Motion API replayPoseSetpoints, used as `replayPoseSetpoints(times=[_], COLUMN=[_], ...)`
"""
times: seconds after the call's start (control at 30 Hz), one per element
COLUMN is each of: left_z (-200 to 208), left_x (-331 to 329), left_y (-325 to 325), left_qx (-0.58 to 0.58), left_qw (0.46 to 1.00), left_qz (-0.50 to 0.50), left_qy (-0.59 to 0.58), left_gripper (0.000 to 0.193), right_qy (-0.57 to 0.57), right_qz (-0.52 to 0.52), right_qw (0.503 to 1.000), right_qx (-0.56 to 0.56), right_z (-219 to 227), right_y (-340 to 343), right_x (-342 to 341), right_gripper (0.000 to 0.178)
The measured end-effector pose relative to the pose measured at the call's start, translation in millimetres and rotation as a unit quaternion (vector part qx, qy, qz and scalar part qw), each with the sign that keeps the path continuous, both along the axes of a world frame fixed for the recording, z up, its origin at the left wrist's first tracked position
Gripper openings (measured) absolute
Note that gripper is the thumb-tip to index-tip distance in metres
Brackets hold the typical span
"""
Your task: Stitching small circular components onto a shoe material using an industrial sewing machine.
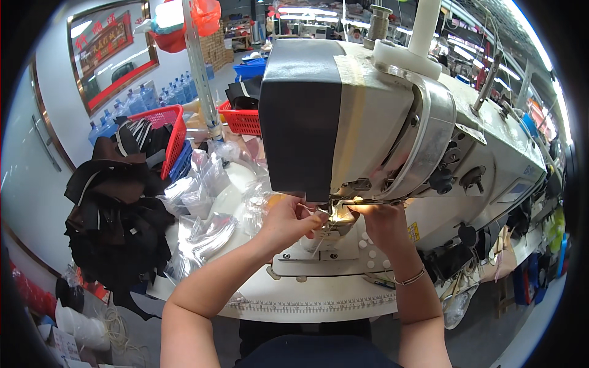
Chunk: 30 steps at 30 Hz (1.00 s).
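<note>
Head view: two hands (pixel 287 219) at one sewing machine (pixel 371 116), one bracelet (pixel 411 279).

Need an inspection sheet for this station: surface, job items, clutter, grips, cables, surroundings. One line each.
Surface: pale table, curved front edge with a ruler scale along it.
Job items: industrial sewing machine, needle area brightly lit; any workpiece is too small or hidden to identify.
Clutter: clear plastic bags left of the machine; pile of black and brown cut pieces at the table's left; red basket beyond.
Grips: left grip and right grip on either side of the needle area; what they hold cannot be told.
Cables: pale looped cord low at left, kind unclear.
Surroundings: blue water bottles and a framed panel at left.
</note>
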<state>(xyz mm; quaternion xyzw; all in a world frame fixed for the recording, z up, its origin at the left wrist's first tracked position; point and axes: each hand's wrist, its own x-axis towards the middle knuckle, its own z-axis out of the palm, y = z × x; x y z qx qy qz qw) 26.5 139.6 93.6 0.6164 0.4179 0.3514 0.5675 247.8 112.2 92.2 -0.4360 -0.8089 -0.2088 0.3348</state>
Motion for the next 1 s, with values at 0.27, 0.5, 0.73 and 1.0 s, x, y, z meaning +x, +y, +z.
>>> replayPoseSetpoints(times=[0.27, 0.5, 0.73, 1.0], left_z=[-8.9, 5.4, 8.5, 6.6], left_x=[-13.3, -13.7, -15.1, -13.3], left_y=[8.2, 15.6, 7.6, 4.3], left_qx=[0.263, 0.252, 0.143, 0.052], left_qw=[0.953, 0.955, 0.983, 0.996], left_qz=[0.061, -0.002, -0.016, -0.055], left_qy=[0.136, 0.154, 0.114, 0.045], left_gripper=[0.035, 0.029, 0.025, 0.021], right_qy=[0.029, 0.031, 0.054, -0.028], right_qz=[0.032, 0.024, 0.014, 0.079], right_qw=[0.999, 0.999, 0.998, 0.99], right_qx=[0.02, 0.023, 0.003, 0.116], right_z=[1.6, -3.2, -0.6, -15.4], right_y=[8.7, 13.9, -22.4, -56.7], right_x=[-4.5, 0.7, -16.3, -32.3], right_gripper=[0.023, 0.021, 0.038, 0.024])
